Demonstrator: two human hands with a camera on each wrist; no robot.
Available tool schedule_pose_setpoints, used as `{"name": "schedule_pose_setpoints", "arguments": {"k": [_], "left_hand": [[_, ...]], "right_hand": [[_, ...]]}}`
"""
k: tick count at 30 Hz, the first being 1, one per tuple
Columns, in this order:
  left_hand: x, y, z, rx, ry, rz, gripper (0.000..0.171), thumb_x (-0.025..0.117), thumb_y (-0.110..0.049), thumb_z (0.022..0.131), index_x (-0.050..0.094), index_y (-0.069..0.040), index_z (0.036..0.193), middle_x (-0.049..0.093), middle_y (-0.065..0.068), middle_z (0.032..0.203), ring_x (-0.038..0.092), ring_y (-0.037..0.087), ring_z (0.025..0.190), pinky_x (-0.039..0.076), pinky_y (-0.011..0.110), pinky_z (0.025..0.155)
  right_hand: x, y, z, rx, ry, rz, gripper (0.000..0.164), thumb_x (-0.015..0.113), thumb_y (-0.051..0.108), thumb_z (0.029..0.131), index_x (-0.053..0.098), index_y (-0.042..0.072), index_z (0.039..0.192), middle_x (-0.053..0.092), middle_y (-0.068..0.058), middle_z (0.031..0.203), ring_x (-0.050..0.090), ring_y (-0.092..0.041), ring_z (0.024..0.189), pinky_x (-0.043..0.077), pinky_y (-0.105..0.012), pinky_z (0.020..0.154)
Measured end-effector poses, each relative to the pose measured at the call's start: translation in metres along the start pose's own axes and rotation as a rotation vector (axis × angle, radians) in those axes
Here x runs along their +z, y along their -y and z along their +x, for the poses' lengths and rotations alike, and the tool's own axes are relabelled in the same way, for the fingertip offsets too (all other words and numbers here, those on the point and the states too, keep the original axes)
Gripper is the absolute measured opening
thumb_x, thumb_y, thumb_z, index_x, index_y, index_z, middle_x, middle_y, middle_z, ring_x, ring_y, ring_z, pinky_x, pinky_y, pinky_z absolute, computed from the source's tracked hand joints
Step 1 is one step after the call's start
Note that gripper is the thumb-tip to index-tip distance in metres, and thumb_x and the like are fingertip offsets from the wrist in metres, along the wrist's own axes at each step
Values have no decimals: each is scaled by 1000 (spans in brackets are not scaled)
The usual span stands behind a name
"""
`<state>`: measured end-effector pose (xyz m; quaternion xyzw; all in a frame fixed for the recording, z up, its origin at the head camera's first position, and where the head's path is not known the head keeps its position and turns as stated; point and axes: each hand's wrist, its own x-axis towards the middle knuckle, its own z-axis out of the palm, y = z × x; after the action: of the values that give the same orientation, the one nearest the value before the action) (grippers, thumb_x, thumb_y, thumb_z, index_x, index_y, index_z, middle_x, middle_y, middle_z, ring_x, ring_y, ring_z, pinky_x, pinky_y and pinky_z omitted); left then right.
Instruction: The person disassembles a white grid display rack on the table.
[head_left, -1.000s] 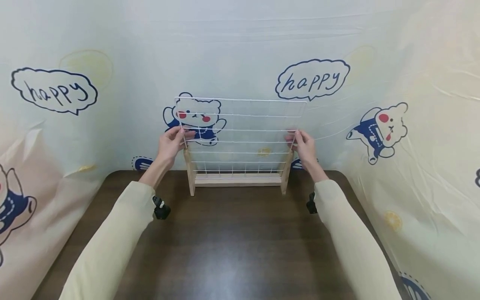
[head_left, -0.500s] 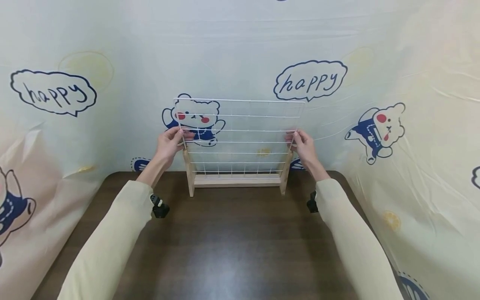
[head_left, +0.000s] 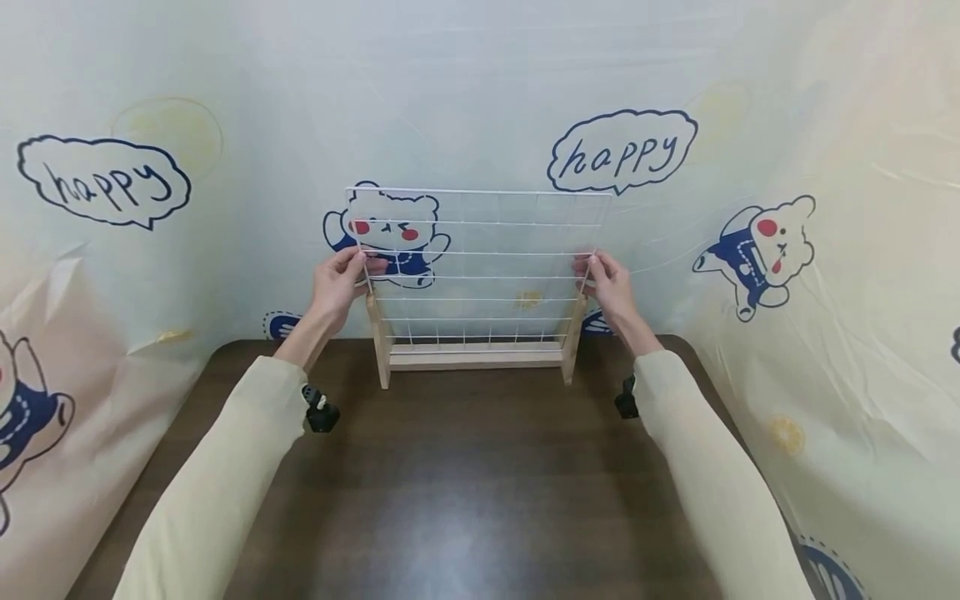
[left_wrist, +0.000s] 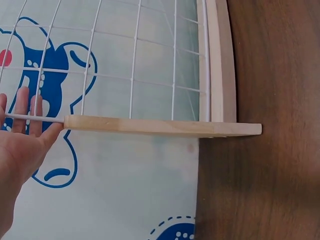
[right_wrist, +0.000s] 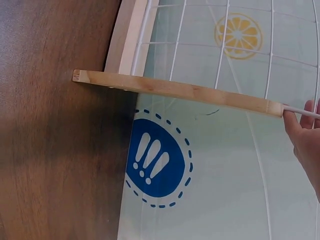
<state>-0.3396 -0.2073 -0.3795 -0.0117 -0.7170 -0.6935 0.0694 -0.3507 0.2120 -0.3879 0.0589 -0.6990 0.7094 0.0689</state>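
A white wire grid (head_left: 480, 253) stands upright in a pale wooden stand (head_left: 476, 360) at the back of the table. My left hand (head_left: 335, 287) pinches the grid's left edge wire between thumb and fingers, just above the stand's left side piece (left_wrist: 150, 126). On the opposite side, my right hand (head_left: 611, 290) pinches the right edge wire, just above the right side piece (right_wrist: 180, 91). Some fingertips reach behind the wires. In the left wrist view the thumb lies mostly out of frame; the right wrist view cuts off part of the right hand.
The dark brown wooden table (head_left: 450, 467) stretches in front of the stand. A pale printed curtain (head_left: 480, 100) with bears and "happy" bubbles hangs close behind it and along both sides. Each wrist carries a small black camera (head_left: 321, 410).
Both hands keep their hold on the grid. The view has shifted slightly, and the grid appears a little higher in it; otherwise hardly anything differs.
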Motion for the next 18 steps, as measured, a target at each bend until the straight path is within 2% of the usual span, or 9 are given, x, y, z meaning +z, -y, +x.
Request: {"name": "schedule_pose_setpoints", "arguments": {"k": [3, 10, 14, 18], "left_hand": [[0, -1, -2, 10, -29, 3, 35, 49, -32, 100, 61, -7, 122, 67, 14, 116, 60, 26, 114, 40, 52, 105], [10, 5, -2, 62, -131, -16, 31, 49, -29, 101, 64, -7, 116, 69, 16, 106, 65, 23, 102, 49, 46, 97], [13, 4, -1, 74, -158, -33, 31, 49, -28, 101, 65, -6, 116, 69, 16, 105, 66, 24, 97, 52, 44, 92], [15, 2, 1, 75, -161, -57, 33, 50, -27, 100, 64, -4, 120, 70, 15, 105, 66, 26, 98, 52, 45, 94]], "right_hand": [[3, -2, 1, -13, -7, -12, 36, 37, 20, 106, 53, -7, 123, 54, -27, 121, 51, -40, 117, 40, -57, 103], [5, 1, 1, -17, -22, -86, 35, 35, 25, 106, 54, -2, 118, 60, -20, 117, 57, -32, 112, 44, -53, 101], [6, 8, -3, -33, -37, -78, 32, 37, 21, 106, 55, -3, 118, 61, -22, 113, 58, -39, 110, 46, -54, 98], [8, 15, -9, -56, -45, -65, 30, 37, 14, 106, 54, -7, 120, 61, -28, 111, 57, -48, 108, 45, -58, 97]]}}
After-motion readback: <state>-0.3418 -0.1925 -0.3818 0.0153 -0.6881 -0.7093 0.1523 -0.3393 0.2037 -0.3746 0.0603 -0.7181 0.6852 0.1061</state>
